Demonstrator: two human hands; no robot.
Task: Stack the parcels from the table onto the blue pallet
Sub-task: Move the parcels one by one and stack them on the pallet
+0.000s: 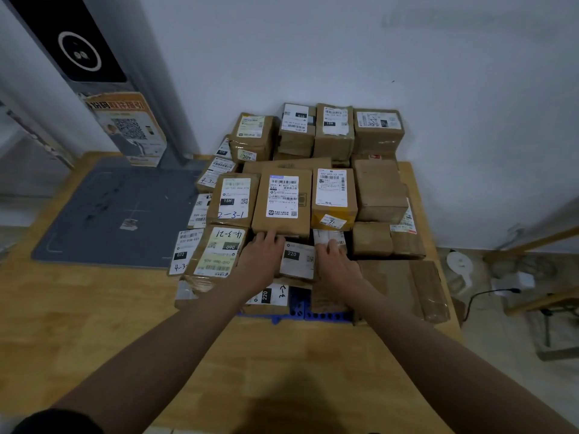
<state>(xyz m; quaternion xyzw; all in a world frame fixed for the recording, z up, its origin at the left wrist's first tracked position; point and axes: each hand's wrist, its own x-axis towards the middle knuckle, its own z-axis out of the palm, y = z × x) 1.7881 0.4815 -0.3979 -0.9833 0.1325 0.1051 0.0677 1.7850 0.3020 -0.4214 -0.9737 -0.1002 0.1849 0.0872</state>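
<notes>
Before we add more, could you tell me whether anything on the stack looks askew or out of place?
The flat box under the middle row lies tilted. The parcel marked 090 sits skewed at the left edge.

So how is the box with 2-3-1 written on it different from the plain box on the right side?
The 2-3-1 box has a big white label on top with blue handwriting and a black 15H tag; the plain box shows bare brown cardboard with no label on top. The 2-3-1 box sits left of the middle parcel, the plain box at the pile's right edge. Both are brown taped cardboard parcels, untouched by either hand.
</notes>
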